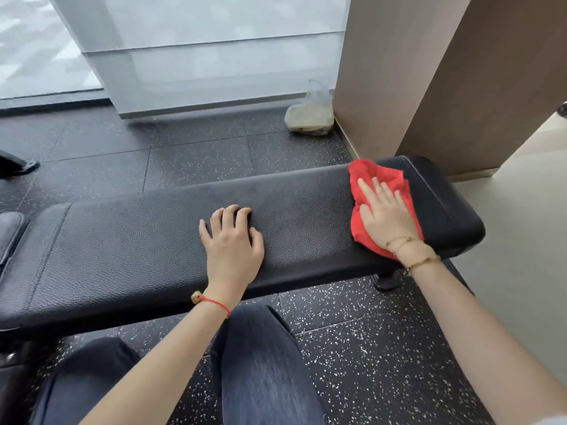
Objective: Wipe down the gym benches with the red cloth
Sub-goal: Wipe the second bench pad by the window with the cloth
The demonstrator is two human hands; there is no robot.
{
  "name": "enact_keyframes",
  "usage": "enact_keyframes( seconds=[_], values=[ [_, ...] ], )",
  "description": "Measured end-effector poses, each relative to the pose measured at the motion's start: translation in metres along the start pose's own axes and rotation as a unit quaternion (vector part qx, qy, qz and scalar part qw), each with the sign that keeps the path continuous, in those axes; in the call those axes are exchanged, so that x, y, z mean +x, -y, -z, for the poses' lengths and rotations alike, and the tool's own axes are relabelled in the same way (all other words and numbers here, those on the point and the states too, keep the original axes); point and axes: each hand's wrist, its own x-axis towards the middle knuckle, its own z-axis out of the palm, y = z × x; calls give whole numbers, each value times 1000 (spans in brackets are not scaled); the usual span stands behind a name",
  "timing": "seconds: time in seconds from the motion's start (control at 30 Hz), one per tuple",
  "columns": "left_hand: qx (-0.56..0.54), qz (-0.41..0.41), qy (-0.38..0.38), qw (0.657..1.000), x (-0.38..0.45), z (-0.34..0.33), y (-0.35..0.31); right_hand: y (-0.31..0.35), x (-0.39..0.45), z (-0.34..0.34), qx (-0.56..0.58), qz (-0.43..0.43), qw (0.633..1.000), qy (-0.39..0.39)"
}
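My knees in dark jeans point(264, 363) sit nearest, over speckled floor point(352, 348). Left hand point(231, 240) rests on the black bench point(138, 246) mid-pad, fingers spread & a bit curled, holding nothing. Right hand point(385, 210) lies flat w/ straight fingers pressing the red cloth point(380, 176) at the bench's right end.

red cloth point(380, 182) — crumpled, flat on bench end | bench point(153, 240) — black, padded
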Motion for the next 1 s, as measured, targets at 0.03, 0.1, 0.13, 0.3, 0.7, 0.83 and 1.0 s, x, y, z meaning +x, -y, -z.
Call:
enact_keyframes(
  seconds=[0.03, 0.1, 0.13, 0.3, 0.7, 0.83, 1.0],
  values=[
    [-2, 0, 1, 1000, 0, 0, -1, -2, 10, 2, -2, -26, 1000, 3],
    [-6, 3, 5, 1000, 1, 2, -1, 7, 29, 4, -5, -62, 998, 9],
    [-7, 3, 7, 1000, 1, 2, -1, 17, 34, 3, -7, -67, 998, 9],
    [-22, 4, 12, 1000, 0, 4, 0, 84, 18, -9, 7, 56, 998, 28],
    [-33, -21, -8, 999, 0, 35, 54, 64, -4, -11, 2, 46, 999, 17],
    [2, 5, -12, 1000, 0, 45, 99, 108, 21, -17, 9, 50, 998, 27],
    [-7, 28, -14, 999, -4, 41, 109, 173, 3, -28, 10, 170, 985, 36]
  ],
)
